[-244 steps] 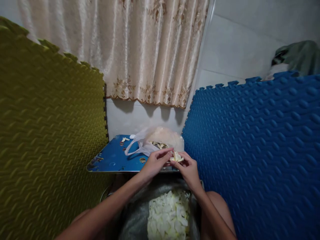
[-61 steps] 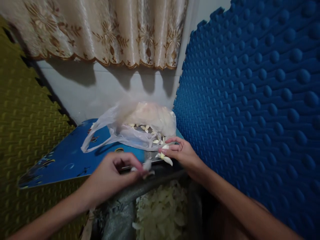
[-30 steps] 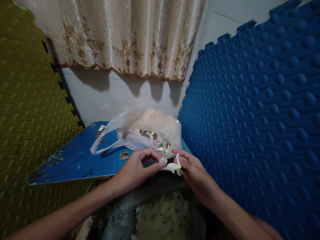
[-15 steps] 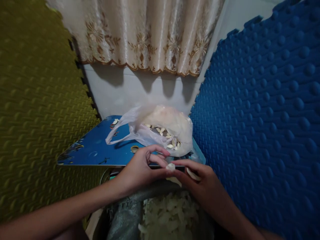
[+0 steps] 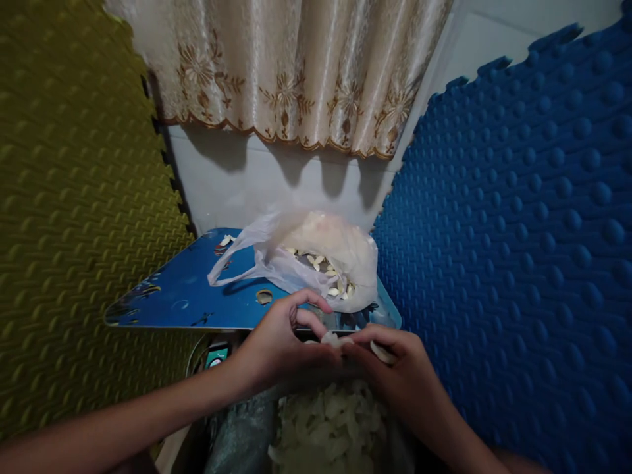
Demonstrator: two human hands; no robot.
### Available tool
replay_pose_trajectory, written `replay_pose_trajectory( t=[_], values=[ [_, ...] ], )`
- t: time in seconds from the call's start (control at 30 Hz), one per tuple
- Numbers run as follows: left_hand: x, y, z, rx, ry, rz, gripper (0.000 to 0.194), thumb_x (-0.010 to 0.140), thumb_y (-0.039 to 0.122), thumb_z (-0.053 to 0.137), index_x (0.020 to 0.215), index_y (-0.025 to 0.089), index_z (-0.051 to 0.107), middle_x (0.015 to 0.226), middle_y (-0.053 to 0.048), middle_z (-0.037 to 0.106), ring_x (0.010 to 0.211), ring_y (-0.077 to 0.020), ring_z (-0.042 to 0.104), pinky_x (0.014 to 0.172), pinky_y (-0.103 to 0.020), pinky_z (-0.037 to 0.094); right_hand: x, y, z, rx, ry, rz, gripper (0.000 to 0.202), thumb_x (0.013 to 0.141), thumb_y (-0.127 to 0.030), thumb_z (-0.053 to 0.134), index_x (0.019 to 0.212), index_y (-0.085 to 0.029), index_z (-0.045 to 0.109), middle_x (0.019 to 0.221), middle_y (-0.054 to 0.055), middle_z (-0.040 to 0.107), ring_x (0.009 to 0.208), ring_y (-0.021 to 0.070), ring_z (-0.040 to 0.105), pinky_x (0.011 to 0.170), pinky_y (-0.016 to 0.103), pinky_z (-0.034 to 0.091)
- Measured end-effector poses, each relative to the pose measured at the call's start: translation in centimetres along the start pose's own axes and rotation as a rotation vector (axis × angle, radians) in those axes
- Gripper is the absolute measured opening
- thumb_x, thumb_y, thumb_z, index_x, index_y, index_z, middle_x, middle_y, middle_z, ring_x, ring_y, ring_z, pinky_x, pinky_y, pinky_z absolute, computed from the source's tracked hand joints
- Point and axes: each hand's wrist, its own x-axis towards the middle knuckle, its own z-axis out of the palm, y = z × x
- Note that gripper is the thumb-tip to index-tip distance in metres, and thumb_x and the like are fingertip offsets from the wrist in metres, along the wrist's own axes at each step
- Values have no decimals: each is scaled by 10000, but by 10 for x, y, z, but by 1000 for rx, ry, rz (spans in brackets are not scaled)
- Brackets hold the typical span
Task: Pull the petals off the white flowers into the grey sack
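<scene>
In front of me my left hand (image 5: 301,332) and my right hand (image 5: 382,355) meet at the fingertips. Between them they pinch a small whitish piece (image 5: 330,338), which looks like a pumpkin seed being held by both thumbs and fingers. A second pale flat seed (image 5: 382,353) is tucked in the fingers of my right hand. Just beyond sits a white plastic bag (image 5: 340,237) with several pale pumpkin seeds (image 5: 316,262) showing at its opening. Below my hands is a heap of pale, translucent flakes (image 5: 330,421), dimly lit.
A blue table (image 5: 197,289) with printed pictures carries the bag and a few loose seeds (image 5: 227,240). A yellow foam mat (image 5: 74,197) stands left, a blue foam mat (image 5: 518,197) right. Behind hangs a curtain (image 5: 296,72). A lit screen (image 5: 217,355) shows under the table edge.
My hands have lowered slightly, and the white piece between them now looks wider and flatter. The view has shifted a little, uncovering the lit screen.
</scene>
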Motion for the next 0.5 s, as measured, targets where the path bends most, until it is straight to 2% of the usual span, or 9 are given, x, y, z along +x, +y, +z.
replay_pose_trajectory(
  t=[0.07, 0.13, 0.2, 0.23, 0.3, 0.37, 0.4, 0.43, 0.5],
  values=[
    [5, 3, -6, 25, 56, 13, 398, 568, 240, 787, 865, 166, 533, 610, 31, 636, 583, -144, 621, 583, -247, 464, 3, -1, -6, -18, 86, 14, 203, 710, -368, 653, 598, -199, 665, 572, 16, 632, 552, 174, 547, 512, 263, 392],
    [12, 5, -15, 95, 157, 67, 322, 610, 261, 760, 835, 154, 556, 607, 26, 628, 587, -134, 610, 588, -236, 449, 5, -1, -14, -41, 175, 9, 202, 729, -379, 629, 641, -200, 659, 613, 20, 641, 583, 182, 555, 525, 265, 393],
    [17, 5, -22, 168, 185, 57, 293, 638, 275, 738, 839, 147, 568, 596, 25, 628, 578, -130, 600, 563, -223, 428, 6, -2, -22, -88, 157, -23, 190, 747, -373, 620, 677, -204, 672, 661, 22, 663, 631, 191, 573, 557, 269, 400],
    [17, 4, -23, 195, 134, 8, 288, 646, 280, 730, 845, 144, 574, 586, 25, 631, 561, -129, 594, 540, -216, 416, 6, -2, -25, -106, 104, -34, 183, 751, -366, 622, 681, -208, 681, 677, 22, 675, 649, 195, 582, 573, 270, 404],
    [12, -2, -20, 206, -75, -133, 277, 658, 282, 715, 864, 142, 595, 595, 17, 655, 550, -131, 598, 521, -210, 412, 5, -3, -27, -111, -2, -43, 173, 753, -348, 628, 669, -212, 693, 682, 18, 688, 664, 194, 592, 594, 269, 409],
    [0, -8, -11, 172, -287, -224, 286, 671, 279, 699, 918, 161, 617, 709, -7, 700, 642, -153, 635, 574, -223, 446, 3, -4, -27, -87, -40, -38, 178, 747, -343, 634, 647, -209, 693, 658, 13, 680, 638, 179, 582, 580, 262, 399],
    [-7, -10, -6, 183, -342, -223, 293, 674, 282, 696, 938, 177, 628, 788, -17, 710, 710, -169, 645, 608, -235, 461, 2, -4, -26, -73, -39, -30, 187, 740, -349, 639, 630, -205, 687, 624, 7, 660, 599, 164, 560, 550, 254, 384],
    [-13, -11, -2, 226, -348, -187, 282, 670, 287, 699, 930, 190, 644, 842, -21, 708, 764, -185, 646, 638, -246, 470, 2, -4, -25, -57, -34, -13, 200, 730, -360, 646, 613, -200, 676, 575, -2, 624, 544, 144, 521, 507, 246, 356],
    [-21, -7, 2, 362, -267, -87, 268, 656, 303, 715, 903, 207, 669, 881, -21, 699, 822, -207, 635, 683, -266, 477, 0, -4, -22, -22, -37, 40, 229, 714, -383, 652, 590, -191, 644, 499, -25, 530, 460, 106, 420, 437, 232, 283]
  ],
)
